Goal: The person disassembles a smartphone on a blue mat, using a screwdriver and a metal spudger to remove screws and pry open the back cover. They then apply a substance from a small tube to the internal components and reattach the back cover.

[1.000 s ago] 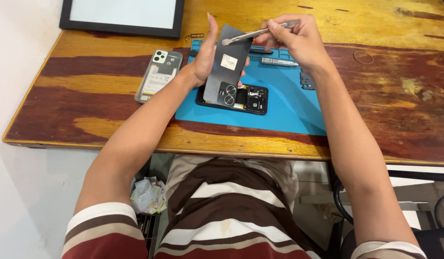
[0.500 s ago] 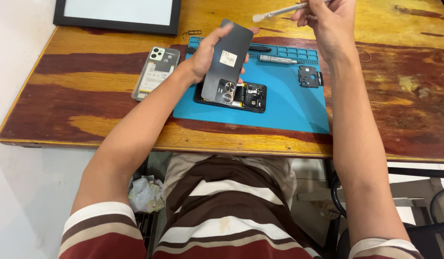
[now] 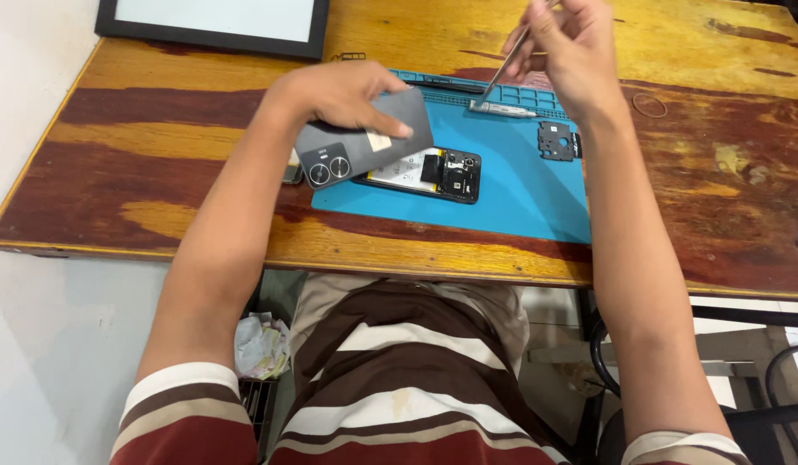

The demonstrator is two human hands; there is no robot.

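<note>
Over the blue mat's [image 3: 519, 194] left edge, we clasp the grey back cover [image 3: 364, 146] under our left hand [image 3: 343, 90], twin camera rings showing; our right hand [image 3: 571, 47] pinches tweezers [image 3: 499, 76] farther right.

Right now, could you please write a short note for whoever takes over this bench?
Left hand holds the grey back cover, lifted off and tilted over the phone's left end.
Right hand grips tweezers, tips above the blue mat.
Opened phone lies on the mat, insides showing; a small black plate lies apart to its right.
Done: cover is off.
Left: cover is not yet set down.
</note>
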